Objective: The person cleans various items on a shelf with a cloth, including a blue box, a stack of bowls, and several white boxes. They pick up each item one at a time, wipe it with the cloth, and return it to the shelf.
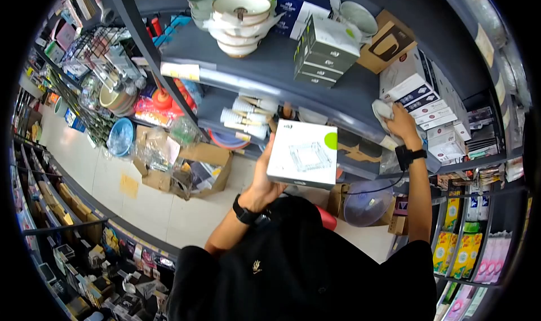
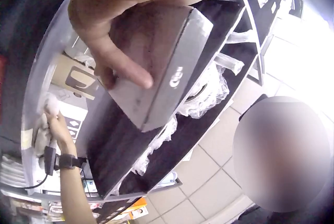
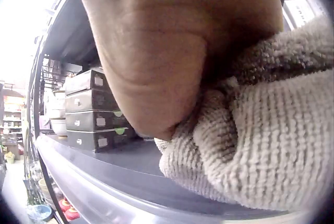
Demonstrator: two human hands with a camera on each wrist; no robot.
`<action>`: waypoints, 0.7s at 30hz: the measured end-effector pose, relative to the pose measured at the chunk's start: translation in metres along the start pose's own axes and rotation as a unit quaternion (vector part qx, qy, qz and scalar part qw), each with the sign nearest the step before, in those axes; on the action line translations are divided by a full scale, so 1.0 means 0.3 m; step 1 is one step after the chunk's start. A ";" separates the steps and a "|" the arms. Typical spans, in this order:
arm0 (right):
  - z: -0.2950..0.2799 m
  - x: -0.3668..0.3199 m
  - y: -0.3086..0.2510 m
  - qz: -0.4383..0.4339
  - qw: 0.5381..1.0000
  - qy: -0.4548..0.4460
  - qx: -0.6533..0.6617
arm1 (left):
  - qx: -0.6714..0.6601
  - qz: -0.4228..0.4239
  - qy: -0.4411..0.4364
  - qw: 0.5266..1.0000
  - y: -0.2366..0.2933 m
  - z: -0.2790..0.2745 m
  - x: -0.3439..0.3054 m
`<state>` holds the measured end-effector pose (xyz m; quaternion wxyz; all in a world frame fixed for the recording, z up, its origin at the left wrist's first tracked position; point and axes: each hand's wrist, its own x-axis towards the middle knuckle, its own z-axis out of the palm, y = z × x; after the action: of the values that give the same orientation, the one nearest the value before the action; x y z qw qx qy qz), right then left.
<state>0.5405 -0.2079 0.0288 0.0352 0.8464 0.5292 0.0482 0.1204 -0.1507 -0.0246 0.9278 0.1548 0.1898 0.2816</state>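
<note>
My left hand (image 1: 264, 181) holds a white box (image 1: 304, 152) with a square clear-glass dish pictured on its top and a green dot at one corner. In the left wrist view, the thumb of that hand lies along one face of the box (image 2: 180, 73). Over at the right, my right hand (image 1: 402, 124) grips a bunched, ribbed grey-white cloth (image 1: 383, 111) at the front edge of the shelf (image 1: 253, 76). Up close in the right wrist view, the thick cloth (image 3: 276, 140) bulges out below the hand (image 3: 151, 52), and most fingers are hidden.
A stack of similar boxes (image 1: 324, 53) stands on the shelf, with piled bowls (image 1: 239, 19) to its left. White cartons (image 1: 414, 84) line the right end. An open cardboard box (image 1: 211, 157) and a blue basin (image 1: 120, 136) sit on the floor. A cable hangs from the right wrist.
</note>
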 end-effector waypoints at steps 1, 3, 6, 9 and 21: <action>0.001 -0.016 0.031 -0.005 1.000 0.008 0.015 | 0.000 0.004 -0.002 1.000 0.004 0.019 -0.004; 0.021 -0.011 0.102 0.005 1.000 -0.008 0.024 | 0.005 0.012 0.002 1.000 0.013 0.034 0.002; -0.041 -0.042 0.079 0.023 0.995 -0.046 0.083 | 0.054 0.055 -0.056 0.995 0.018 0.024 0.039; -0.217 -0.114 -0.095 0.083 0.996 0.033 0.024 | 0.099 0.062 -0.050 0.992 0.063 0.092 0.091; -0.432 -0.032 -0.516 -0.086 0.579 0.001 0.811 | 0.490 0.359 -0.049 0.792 0.358 0.536 0.394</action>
<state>0.3826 -0.1477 0.1401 -0.6620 0.4729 0.4186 -0.4036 0.2322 -0.0257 0.1281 0.5674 0.6596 0.1873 0.4559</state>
